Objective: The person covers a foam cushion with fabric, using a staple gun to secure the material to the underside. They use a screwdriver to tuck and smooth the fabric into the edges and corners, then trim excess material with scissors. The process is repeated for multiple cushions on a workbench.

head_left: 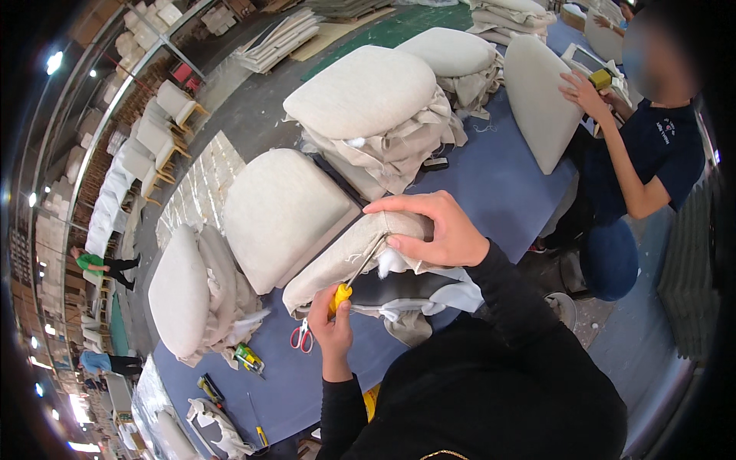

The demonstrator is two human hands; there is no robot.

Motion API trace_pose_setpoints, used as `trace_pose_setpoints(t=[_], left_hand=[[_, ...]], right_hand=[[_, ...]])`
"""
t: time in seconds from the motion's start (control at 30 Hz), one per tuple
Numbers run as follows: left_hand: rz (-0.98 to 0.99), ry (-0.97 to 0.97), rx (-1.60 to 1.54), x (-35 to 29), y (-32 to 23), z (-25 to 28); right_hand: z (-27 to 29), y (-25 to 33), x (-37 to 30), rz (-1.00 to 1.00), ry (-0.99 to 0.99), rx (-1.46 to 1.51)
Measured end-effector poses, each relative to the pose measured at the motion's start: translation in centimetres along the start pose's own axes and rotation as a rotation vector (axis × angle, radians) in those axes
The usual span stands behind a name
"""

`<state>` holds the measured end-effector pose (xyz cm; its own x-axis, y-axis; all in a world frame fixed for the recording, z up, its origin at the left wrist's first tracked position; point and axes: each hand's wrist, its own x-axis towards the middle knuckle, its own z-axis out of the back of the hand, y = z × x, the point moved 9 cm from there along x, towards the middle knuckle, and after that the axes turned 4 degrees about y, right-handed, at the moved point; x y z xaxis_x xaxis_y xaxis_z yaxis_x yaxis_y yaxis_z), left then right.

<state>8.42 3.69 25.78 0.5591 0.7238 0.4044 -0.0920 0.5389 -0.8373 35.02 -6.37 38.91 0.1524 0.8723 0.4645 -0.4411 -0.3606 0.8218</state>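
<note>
My left hand (333, 331) is closed round the yellow handle of a screwdriver (360, 270). Its thin metal shaft slants up to the right, along the edge of a beige fabric-covered seat cushion (326, 270). My right hand (441, 230) grips that cushion's right end, fingers over the top and thumb on the near side by the shaft's tip. White padding (391, 263) and loose threads stick out under the thumb. Behind it leans another beige cushion (280, 211). Red-and-white scissors (302, 336) lie on the blue table beside my left hand.
Stacked covered cushions stand at the left (180, 295) and far side (364, 96) of the blue table (287, 387). A green-and-yellow tool (247, 357), a staple gun (208, 389) and another screwdriver (261, 433) lie front left. At right, a co-worker (644, 153) holds a cushion (540, 103).
</note>
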Motion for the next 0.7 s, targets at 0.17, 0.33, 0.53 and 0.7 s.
trace_pose_setpoints(t=[0.17,0.33,0.53,0.7], left_hand=[[0.109,0.018,-0.051,-0.4,1.7,-1.6],[0.174,0.011,-0.034,-0.3,1.8,-2.4],[0.147,-0.056,0.002,-0.4,0.0,-1.5],[0.153,-0.079,0.072,-0.6,-0.7,-1.1]], right_hand=[[-0.5,0.4,-0.2,0.101,-0.004,0.002],[-0.6,-0.9,0.4,0.006,-0.092,0.038],[-1.1,-1.4,1.6,-0.032,-0.04,0.02],[-1.5,-2.2,2.3,-0.097,0.019,-0.003]])
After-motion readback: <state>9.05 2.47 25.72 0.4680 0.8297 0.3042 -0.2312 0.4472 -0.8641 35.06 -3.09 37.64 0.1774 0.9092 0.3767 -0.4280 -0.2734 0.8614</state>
